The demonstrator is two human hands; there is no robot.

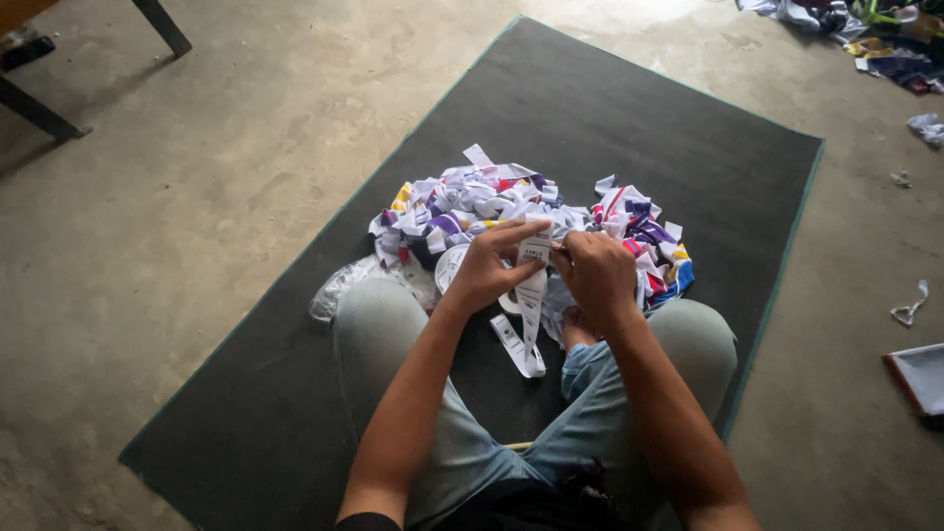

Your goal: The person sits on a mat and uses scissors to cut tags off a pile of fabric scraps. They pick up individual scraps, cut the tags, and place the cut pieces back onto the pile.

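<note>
Pinching the top of a white label strip (532, 295) between thumb and forefinger of the left hand (489, 267), fingers curled narrow around its upper end; gripping the same strip from the other side with the right hand (595, 273), knuckles bunched and fingertips closed on the printed end. Hanging down from the two hands, between the bent knees: one long narrow ribbon of white tape, printed in dark blocks (lettering too small to make out), looping at the bottom and trailing back up toward the left. Sitting cross-legged in pale blue jeans (590, 413), two knees spreading wide to either side of the strip. Resting just behind the left hand, touching the heap: one round white roll (448, 267) of the same tape, partly hidden by the wrist. Lying beyond the hands, close against them: one loose heap of cut scraps (472, 202), white mostly, streaked with purple, red, yellow and blue, too many and too tangled to count. Peeking out beside the left knee: one crumpled clear plastic bag (339, 290). Spreading under all of it: one dark green mat (610, 108), laid on a bare concrete floor (197, 197). Scattering across the far right of the floor: a few stray scraps and one flat tray (919, 379) at the edge.
</note>
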